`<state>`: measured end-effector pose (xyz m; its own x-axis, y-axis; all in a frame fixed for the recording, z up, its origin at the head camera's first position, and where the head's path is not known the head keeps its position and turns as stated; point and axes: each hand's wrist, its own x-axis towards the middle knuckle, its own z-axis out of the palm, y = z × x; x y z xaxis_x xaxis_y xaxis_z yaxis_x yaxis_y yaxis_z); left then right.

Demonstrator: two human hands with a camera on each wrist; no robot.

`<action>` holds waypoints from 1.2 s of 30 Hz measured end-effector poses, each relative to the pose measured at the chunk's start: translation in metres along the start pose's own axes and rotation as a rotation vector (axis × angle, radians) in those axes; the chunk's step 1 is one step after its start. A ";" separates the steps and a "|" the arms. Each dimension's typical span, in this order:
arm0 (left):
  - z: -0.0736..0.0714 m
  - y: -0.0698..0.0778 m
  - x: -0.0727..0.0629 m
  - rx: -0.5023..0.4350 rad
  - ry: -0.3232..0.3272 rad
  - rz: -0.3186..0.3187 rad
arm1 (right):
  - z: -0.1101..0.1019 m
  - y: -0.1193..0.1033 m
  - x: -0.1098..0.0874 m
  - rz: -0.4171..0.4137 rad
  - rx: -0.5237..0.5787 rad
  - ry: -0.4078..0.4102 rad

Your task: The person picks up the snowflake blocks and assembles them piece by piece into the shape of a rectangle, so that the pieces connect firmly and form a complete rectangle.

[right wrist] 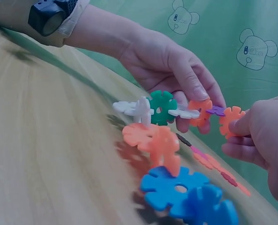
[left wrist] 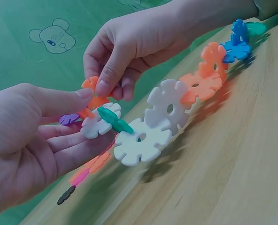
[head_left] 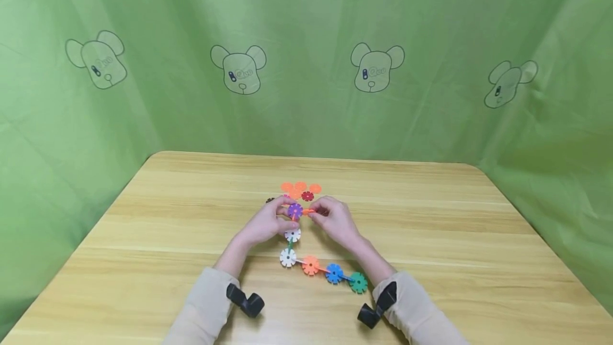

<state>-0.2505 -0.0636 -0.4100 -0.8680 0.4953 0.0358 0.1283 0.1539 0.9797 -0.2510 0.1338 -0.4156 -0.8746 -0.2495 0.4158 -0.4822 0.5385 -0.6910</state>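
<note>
A chain of notched plastic discs runs over the table, with white (head_left: 288,257), orange (head_left: 310,265), blue (head_left: 334,273) and green (head_left: 358,282) discs along its near part. At its far end my left hand (head_left: 266,222) grips the chain, thumb and fingers about an orange disc (right wrist: 201,111) beside a purple disc (head_left: 295,211). Between thumb and fingers, my right hand (head_left: 335,221) pinches another orange disc (right wrist: 232,121) at the purple one's edge. How deep their slots join is hidden. Behind the left hand a green disc (left wrist: 114,120) links two white discs.
Several loose orange discs (head_left: 300,186) lie flat beyond the hands, with a dark red disc (head_left: 308,196), a pink one and a black one (head_left: 270,200) nearby. The wooden table (head_left: 455,217) extends to both sides. Green curtains (head_left: 306,121) stand behind it.
</note>
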 end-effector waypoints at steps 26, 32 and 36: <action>0.006 -0.002 0.002 0.105 0.033 -0.013 | 0.005 0.001 -0.003 -0.134 -0.041 0.039; 0.002 -0.005 0.002 0.122 0.021 -0.014 | 0.004 -0.001 -0.003 -0.098 -0.054 -0.017; -0.001 -0.007 0.000 0.169 0.018 -0.003 | 0.003 -0.001 -0.003 -0.056 -0.050 -0.069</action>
<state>-0.2523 -0.0654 -0.4170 -0.8767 0.4796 0.0381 0.2033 0.2975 0.9328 -0.2478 0.1315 -0.4182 -0.8488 -0.3342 0.4096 -0.5284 0.5613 -0.6370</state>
